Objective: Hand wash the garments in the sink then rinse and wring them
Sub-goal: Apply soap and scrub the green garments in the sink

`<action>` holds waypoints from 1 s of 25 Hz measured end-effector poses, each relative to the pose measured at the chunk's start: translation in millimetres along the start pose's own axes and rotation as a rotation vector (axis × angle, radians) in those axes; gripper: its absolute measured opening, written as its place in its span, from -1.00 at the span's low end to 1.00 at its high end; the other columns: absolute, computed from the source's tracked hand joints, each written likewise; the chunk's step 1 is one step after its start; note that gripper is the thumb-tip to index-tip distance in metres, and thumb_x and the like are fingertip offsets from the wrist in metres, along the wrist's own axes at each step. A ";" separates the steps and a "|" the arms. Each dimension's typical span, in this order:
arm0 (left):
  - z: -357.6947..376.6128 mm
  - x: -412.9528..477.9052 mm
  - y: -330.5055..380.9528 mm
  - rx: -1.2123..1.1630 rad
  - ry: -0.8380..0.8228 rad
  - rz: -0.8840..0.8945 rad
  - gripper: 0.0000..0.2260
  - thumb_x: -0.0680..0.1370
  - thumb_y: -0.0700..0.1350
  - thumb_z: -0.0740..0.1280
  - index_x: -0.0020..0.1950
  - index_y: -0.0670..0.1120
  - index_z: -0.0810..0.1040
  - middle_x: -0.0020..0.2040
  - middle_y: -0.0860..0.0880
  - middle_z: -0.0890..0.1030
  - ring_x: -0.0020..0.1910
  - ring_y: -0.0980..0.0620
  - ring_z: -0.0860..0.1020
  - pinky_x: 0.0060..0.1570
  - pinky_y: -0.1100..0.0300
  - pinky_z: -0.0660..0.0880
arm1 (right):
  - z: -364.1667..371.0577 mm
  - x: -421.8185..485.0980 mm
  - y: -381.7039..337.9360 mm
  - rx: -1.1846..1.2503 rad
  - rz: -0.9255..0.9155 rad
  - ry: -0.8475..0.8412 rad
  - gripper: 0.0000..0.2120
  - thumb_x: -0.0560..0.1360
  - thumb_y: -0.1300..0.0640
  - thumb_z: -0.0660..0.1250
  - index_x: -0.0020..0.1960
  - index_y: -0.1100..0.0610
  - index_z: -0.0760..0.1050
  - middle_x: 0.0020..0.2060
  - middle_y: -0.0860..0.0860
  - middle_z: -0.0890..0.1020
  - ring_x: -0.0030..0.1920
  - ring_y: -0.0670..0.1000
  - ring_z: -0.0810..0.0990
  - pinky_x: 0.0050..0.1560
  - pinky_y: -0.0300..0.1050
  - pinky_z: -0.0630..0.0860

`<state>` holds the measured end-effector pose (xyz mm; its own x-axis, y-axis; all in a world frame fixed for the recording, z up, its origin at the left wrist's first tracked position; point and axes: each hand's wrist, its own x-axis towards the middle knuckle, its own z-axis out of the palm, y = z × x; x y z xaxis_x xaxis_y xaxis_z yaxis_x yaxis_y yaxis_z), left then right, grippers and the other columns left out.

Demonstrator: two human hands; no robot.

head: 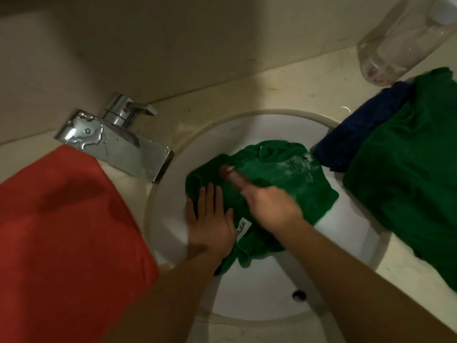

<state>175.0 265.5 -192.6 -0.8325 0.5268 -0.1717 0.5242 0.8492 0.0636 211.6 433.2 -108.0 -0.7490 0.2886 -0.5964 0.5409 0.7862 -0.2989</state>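
A green garment lies bunched in the white round sink, with white suds on its upper right part and a white label near its lower edge. My left hand lies flat with straight fingers, pressing the garment's left edge against the basin. My right hand, blurred by motion, grips a brown bar of soap and holds its far end against the cloth.
A chrome tap juts over the sink's left rim. A red cloth covers the counter at left. On the right counter lie a green garment and a dark blue one, with a clear plastic bottle behind them.
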 end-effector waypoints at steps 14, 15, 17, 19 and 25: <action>-5.5 1.8 1.4 -0.055 -0.085 -0.018 -0.40 0.64 0.15 -0.19 0.66 -0.03 0.06 0.66 -0.05 0.11 0.64 -0.03 0.05 0.57 -0.20 -0.06 | -35.1 -25.4 75.6 0.040 0.334 0.203 -0.58 0.72 -0.19 -0.03 0.57 -0.39 0.15 0.12 0.26 0.66 0.01 0.29 0.63 0.10 0.20 0.60; -5.7 2.2 1.5 -0.056 -0.079 -0.022 -0.40 0.64 0.15 -0.17 0.65 -0.04 0.10 0.65 -0.05 0.15 0.63 -0.04 0.08 0.57 -0.21 -0.01 | -32.7 -29.1 63.4 0.094 0.286 0.195 -0.57 0.72 -0.18 -0.02 0.58 -0.42 0.09 0.07 0.25 0.67 -0.02 0.27 0.64 0.06 0.17 0.61; -4.3 2.7 1.5 -0.048 -0.069 -0.027 -0.41 0.65 0.15 -0.12 0.63 -0.05 0.18 0.63 -0.07 0.21 0.62 -0.05 0.16 0.55 -0.22 0.04 | -9.7 -34.7 26.3 0.105 0.106 0.060 -0.54 0.74 -0.16 -0.02 0.55 -0.47 -0.09 -0.15 0.13 0.63 -0.17 0.16 0.65 -0.09 0.06 0.63; -4.9 3.9 1.3 -0.043 -0.081 -0.030 -0.40 0.64 0.16 -0.14 0.64 -0.05 0.18 0.63 -0.07 0.21 0.62 -0.06 0.15 0.56 -0.22 0.03 | 2.4 -48.3 11.3 0.017 0.031 -0.049 -0.50 0.74 -0.13 0.04 0.51 -0.53 -0.12 -0.20 0.05 0.57 -0.18 0.13 0.65 -0.12 0.04 0.61; -6.0 4.9 2.0 -0.054 -0.136 -0.022 -0.38 0.63 0.17 -0.25 0.67 0.00 -0.05 0.68 -0.02 -0.01 0.65 -0.01 -0.06 0.57 -0.18 -0.14 | -18.0 -66.4 59.3 0.217 0.306 0.184 -0.56 0.72 -0.18 0.00 0.44 -0.66 -0.01 0.05 0.18 0.66 -0.07 0.19 0.64 0.00 0.09 0.58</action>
<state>170.9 270.1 -187.4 -0.8098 0.5015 -0.3046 0.4928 0.8631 0.1107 286.5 470.5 -72.7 -0.5863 0.5996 -0.5447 0.8026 0.5214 -0.2898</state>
